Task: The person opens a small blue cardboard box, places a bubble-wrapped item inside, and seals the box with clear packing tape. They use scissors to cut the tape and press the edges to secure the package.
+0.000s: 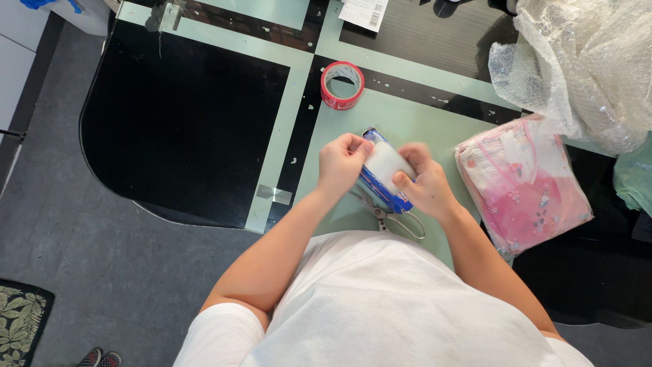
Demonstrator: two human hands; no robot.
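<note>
My left hand (341, 165) and my right hand (426, 183) both grip a small blue and white package (384, 170) over the pale green strip of the glass table (401, 122). The left hand pinches its upper left end, while the right hand's fingers wrap over its right side with the thumb on the white face. Directly under the package lies a pair of scissors (390, 219) with pale handles, partly hidden by my hands.
A roll of red tape (342, 85) stands just beyond my hands. To the right lies a pink garment in a clear plastic bag (523, 183), with crumpled bubble wrap (584, 61) behind it. A white paper slip (365, 13) lies at the far edge.
</note>
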